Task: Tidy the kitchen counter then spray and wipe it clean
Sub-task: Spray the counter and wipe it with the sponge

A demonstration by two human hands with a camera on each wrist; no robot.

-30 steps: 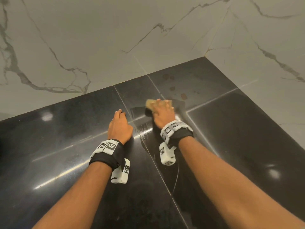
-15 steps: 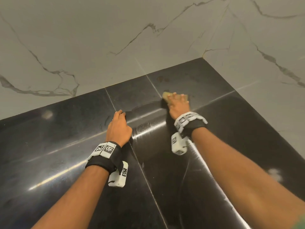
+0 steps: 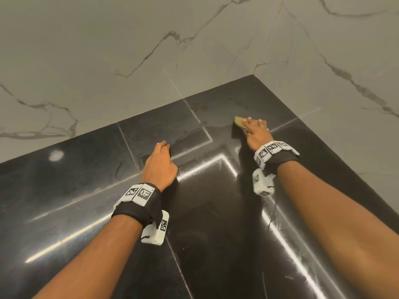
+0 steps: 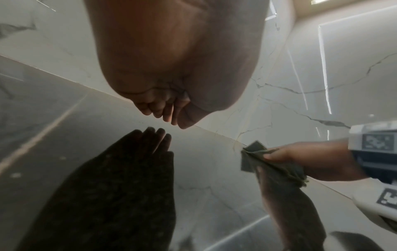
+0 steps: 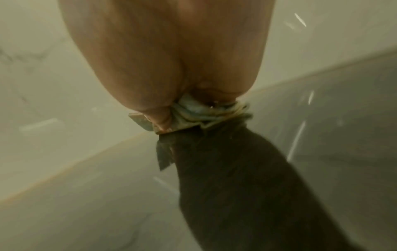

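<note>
Your right hand (image 3: 255, 132) is far out toward the corner of the black worktop (image 3: 64, 190), pressing a folded yellowish cloth (image 3: 239, 121) flat against the surface; the fingers lie spread over the top of it while the thumb tucks under its near edge, so the hand is holding the cloth as it presses. In the right wrist view the bunched cloth (image 5: 193, 115) is wedged under your palm and sits right on the glossy stone, though that picture is blurred. The cloth lies near the far right of the worktop, close to where the two marble walls (image 3: 129, 50) meet, just short of a few dull spots (image 3: 199, 107) on the tile beyond it. Your left hand (image 3: 159, 167) rests on the worktop nearer to you and to the left, well apart from the cloth, holding nothing; in the left wrist view its fingers (image 4: 159, 110) hang loosely curled with the tips just above their dark reflection. Wet streaks (image 3: 200, 162) catch the light on the stone between your two hands. Both wrists carry black straps with white marker blocks (image 3: 140, 193).
</note>
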